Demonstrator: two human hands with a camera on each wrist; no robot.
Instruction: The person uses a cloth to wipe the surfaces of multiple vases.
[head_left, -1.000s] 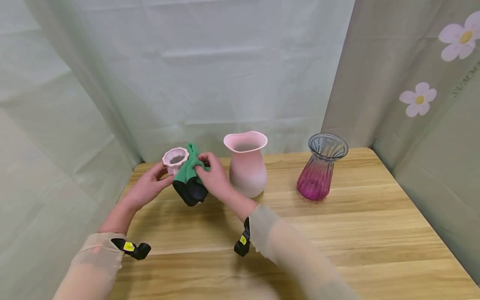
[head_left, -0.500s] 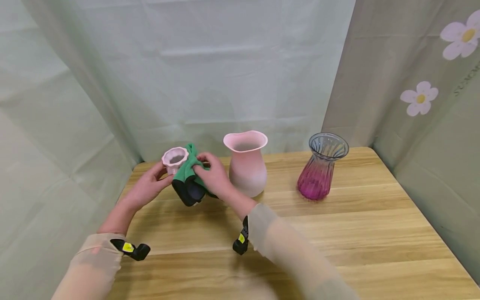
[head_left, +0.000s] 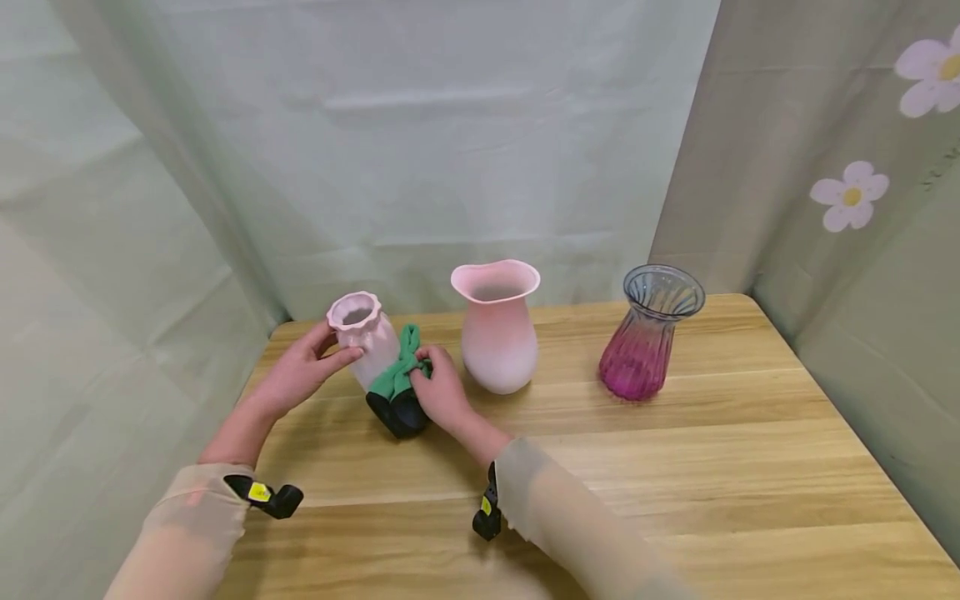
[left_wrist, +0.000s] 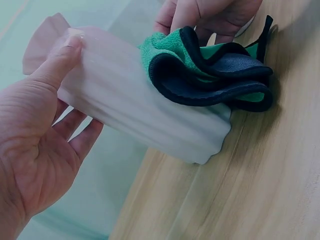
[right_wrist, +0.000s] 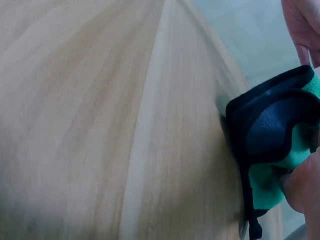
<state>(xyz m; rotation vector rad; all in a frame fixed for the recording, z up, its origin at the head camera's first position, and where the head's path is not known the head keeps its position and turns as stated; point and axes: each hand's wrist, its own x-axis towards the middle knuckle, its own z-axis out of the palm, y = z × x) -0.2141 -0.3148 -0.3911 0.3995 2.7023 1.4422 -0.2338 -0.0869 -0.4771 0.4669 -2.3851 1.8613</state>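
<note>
A pale pink vase with a scalloped rim leans at the table's back left. My left hand grips it just below the rim, thumb on the near side and fingers behind, as the left wrist view shows. Against the vase's lower side lies a folded green cloth with dark trim and a dark inner face. My right hand pinches that cloth between thumb and fingers. In the right wrist view the cloth's dark folds show at the right edge, with only part of the right hand visible.
A wider pink-to-white vase with a wavy mouth stands close to the right of my right hand. Farther right is a ribbed glass vase, grey above and magenta below. Curtains hang behind the wooden table.
The right hand has slid the cloth down the vase, toward its base and slightly right. More of the vase's body now shows. The left hand keeps its grip near the rim.
</note>
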